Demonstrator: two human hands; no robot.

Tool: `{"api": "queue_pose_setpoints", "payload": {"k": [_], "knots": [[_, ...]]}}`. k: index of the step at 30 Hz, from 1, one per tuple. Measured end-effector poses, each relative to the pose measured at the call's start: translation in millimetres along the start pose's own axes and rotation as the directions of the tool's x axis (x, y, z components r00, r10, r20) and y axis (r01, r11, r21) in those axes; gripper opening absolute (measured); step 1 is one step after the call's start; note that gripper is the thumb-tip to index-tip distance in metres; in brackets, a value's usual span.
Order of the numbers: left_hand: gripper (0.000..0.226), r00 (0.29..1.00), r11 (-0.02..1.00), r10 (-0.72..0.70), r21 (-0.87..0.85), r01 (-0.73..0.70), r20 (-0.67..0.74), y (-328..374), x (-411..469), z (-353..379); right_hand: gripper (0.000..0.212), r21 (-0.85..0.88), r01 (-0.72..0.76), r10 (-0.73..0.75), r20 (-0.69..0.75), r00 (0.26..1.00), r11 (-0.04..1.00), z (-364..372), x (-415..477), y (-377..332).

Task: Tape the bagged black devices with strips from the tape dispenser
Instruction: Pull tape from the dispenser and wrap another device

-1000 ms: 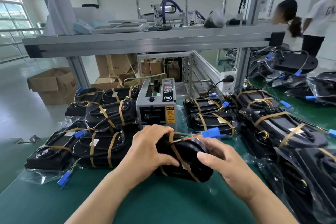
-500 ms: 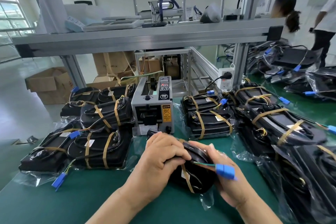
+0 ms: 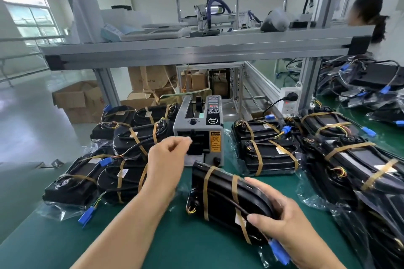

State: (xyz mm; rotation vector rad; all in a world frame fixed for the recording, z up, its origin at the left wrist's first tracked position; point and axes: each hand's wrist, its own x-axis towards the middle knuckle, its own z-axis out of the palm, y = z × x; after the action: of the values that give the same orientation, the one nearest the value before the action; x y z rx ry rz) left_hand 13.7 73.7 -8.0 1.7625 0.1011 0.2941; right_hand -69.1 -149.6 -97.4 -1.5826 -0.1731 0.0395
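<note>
A green matted workbench (image 3: 153, 238) sits under a long aluminium shelf (image 3: 196, 50) in a bright workshop. Brown cardboard boxes (image 3: 76, 98) lie on the floor beyond it, and a person with a dark ponytail (image 3: 369, 13) stands at the far right.

At the middle of the bench stands a grey box-shaped tape dispenser (image 3: 197, 129), its yellow warning label facing the viewer. A white power strip (image 3: 289, 100) with a black plug is fixed to a post behind it.

The dispenser is hemmed in on both sides. To its left is a stack of bagged black units bound with tan tape (image 3: 131, 140). Just to its right is a second taped stack (image 3: 266, 148), and a longer heap of the same goods (image 3: 349, 159) runs down the right edge.

The left hand (image 3: 166, 159) is raised in front of the dispenser's outlet and hides part of it. Its fingers are curled and its thumb and forefinger are drawn together. Whether they pinch a strip cannot be told.

Directly before the dispenser lies one bagged black device (image 3: 220, 194), crossed by tan tape bands. The right hand (image 3: 282, 223) grips its near end, thumb on top and fingers wrapped over the edge. A blue plastic connector (image 3: 278, 251) pokes out beneath that palm.
</note>
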Motion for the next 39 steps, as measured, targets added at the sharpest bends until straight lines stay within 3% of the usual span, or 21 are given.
{"api": "queue_pose_setpoints", "payload": {"k": [2, 4, 7, 12, 18, 23, 25, 27, 30, 33, 39], "knots": [[0.015, 0.953, 0.949, -0.303, -0.084, 0.304, 0.024, -9, 31, 4, 0.071, -0.007, 0.005, -0.005, 0.008, 1.0, 1.0, 0, 0, -1], [0.02, 0.845, 0.829, -0.511, -0.169, 0.533, 0.158, -20, 50, 14, 0.072, 0.013, -0.002, 0.002, 0.013, 1.0, 1.0, 1, 0, -2], [0.03, 0.767, 0.718, -0.599, -0.269, 0.642, 0.23, -29, 64, 31, 0.072, 0.031, -0.004, 0.004, 0.018, 1.0, 1.0, 2, -1, -3], [0.026, 0.795, 0.698, -0.582, -0.396, 0.596, 0.172, -27, 78, 47, 0.073, 0.021, 0.003, -0.003, 0.012, 1.0, 1.0, 4, -3, -5], [0.025, 0.765, 0.594, -0.627, -0.543, 0.593, 0.149, -28, 89, 54, 0.072, 0.021, 0.01, -0.009, -0.024, 1.0, 1.0, 5, -5, -5], [0.019, 0.877, 0.768, -0.479, -0.499, 0.401, -0.033, -18, 58, 44, 0.073, 0.024, 0.023, -0.021, -0.072, 0.997, 0.999, 12, -8, -4], [0.019, 0.936, 0.872, -0.345, -0.392, 0.293, -0.066, -6, 34, 29, 0.072, 0.033, 0.027, -0.023, -0.106, 0.994, 0.999, 17, -9, -2], [0.023, 0.99, 0.959, -0.135, -0.246, 0.142, 0.043, 6, 1, 15, 0.071, 0.038, 0.039, -0.034, -0.134, 0.99, 0.999, 26, -10, 0], [0.018, 0.96, 0.994, 0.022, -0.107, 0.008, 0.278, 18, -50, 3, 0.07, 0.06, 0.043, -0.032, -0.161, 0.986, 0.997, 43, -9, 4], [0.017, 0.927, 1.0, 0.024, -0.027, -0.015, 0.375, 16, -78, 8, 0.071, 0.024, 0.061, -0.056, -0.183, 0.981, 0.998, 53, -10, 6], [0.018, 0.948, 0.998, -0.052, -0.001, 0.055, 0.314, 7, -82, 13, 0.073, -0.017, 0.072, -0.074, -0.183, 0.98, 0.997, 54, -13, 8]]}}
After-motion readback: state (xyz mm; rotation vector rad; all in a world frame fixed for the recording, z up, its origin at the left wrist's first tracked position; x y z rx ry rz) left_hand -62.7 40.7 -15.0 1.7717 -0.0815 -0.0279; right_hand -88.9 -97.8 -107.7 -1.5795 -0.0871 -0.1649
